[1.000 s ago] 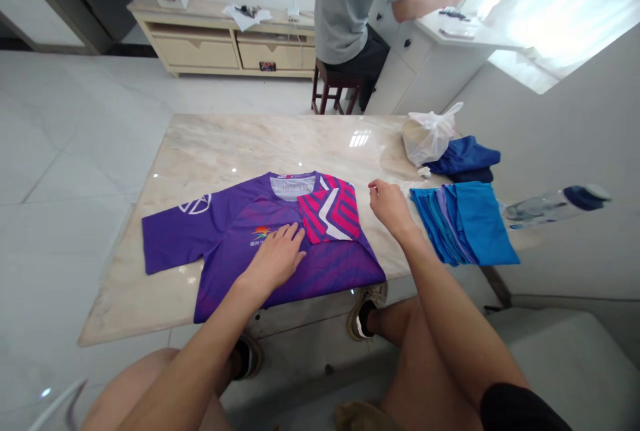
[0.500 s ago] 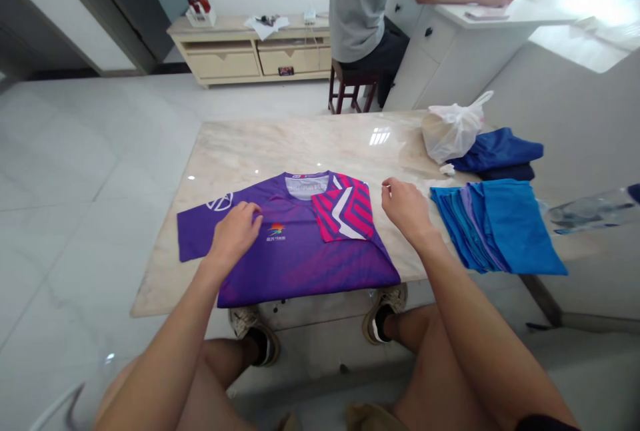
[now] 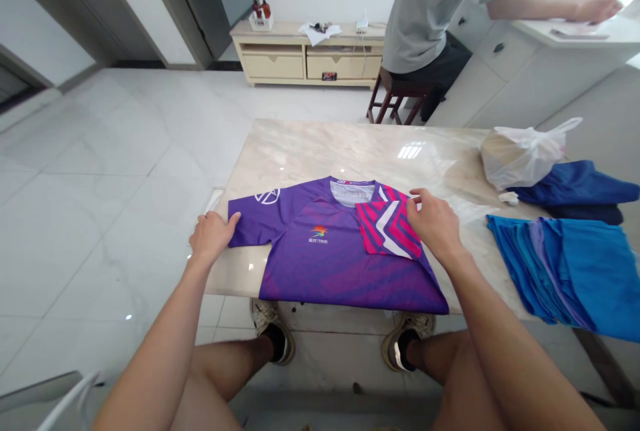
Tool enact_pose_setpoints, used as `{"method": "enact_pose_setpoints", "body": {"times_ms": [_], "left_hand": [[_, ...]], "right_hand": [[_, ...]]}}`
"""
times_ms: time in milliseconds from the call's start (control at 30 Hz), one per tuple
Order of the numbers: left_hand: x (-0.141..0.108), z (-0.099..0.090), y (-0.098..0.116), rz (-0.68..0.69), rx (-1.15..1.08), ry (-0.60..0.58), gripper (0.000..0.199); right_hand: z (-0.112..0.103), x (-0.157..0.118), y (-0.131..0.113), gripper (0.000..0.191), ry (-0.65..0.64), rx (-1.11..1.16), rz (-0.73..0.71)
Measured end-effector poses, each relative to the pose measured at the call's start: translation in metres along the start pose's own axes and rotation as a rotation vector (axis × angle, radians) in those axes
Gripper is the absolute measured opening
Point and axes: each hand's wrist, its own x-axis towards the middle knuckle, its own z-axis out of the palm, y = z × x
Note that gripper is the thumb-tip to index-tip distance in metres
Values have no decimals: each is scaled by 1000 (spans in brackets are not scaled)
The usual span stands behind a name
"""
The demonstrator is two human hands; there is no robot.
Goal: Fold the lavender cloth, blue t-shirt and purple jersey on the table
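Observation:
A purple short-sleeved jersey (image 3: 320,264) lies on the marble-topped table, neckline away from me. The sleeve on its right, patterned pink and white (image 3: 387,228), is folded inward over the chest, while the left sleeve (image 3: 250,218) stretches out flat. My left hand (image 3: 213,236) is at the left sleeve's end, thumb touching the cuff and the other fingers apart from it, beyond the cloth. At the folded sleeve's outer edge, my right hand (image 3: 436,221) rests with loosely bent fingers against the cloth. Neither hand visibly grips fabric.
To the right lies a stack of folded blue clothes (image 3: 590,271). Behind it are a white plastic bag (image 3: 523,154) and dark blue cloth (image 3: 575,184). Beyond the marble table (image 3: 325,141), a person in grey (image 3: 425,11) sits on a stool near a low cabinet (image 3: 275,64).
My left hand has moved from the jersey's chest out to the left sleeve's end. My right hand has come in to the folded sleeve's edge. The view has shifted left.

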Motion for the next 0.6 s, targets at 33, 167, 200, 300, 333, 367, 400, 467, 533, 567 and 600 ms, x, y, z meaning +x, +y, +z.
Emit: {"method": "enact_pose_setpoints", "body": {"times_ms": [33,167,200,300,333,367,400,467,533,567,600], "left_hand": [[5,0,-1,9,-19,-31,69],[14,5,0,58,-50,-102,48],[14,7,1,68,-56,-99,44],[11,11,6,104,-66,-82,34],[9,11,8,111,-63,-74,31],[8,10,11,116,-58,-61,29],[7,9,14,116,-55,-40,29],[4,4,24,110,-65,12,30],[-1,-3,38,107,-95,56,30],[-6,-6,46,108,-112,71,28],[-11,-10,55,115,-127,81,26]], "right_hand": [[2,2,-2,43,0,-6,-1],[4,7,-8,41,11,-14,9],[4,8,-9,41,16,-9,12],[2,9,-10,41,33,11,17],[1,9,-10,41,37,17,16],[1,9,-9,41,41,22,15],[0,8,-8,41,45,23,13],[-2,5,-6,41,50,20,-3],[-4,2,-3,42,42,11,-30],[-5,0,-2,42,32,8,-44],[-6,-1,-1,42,21,6,-54]]}}
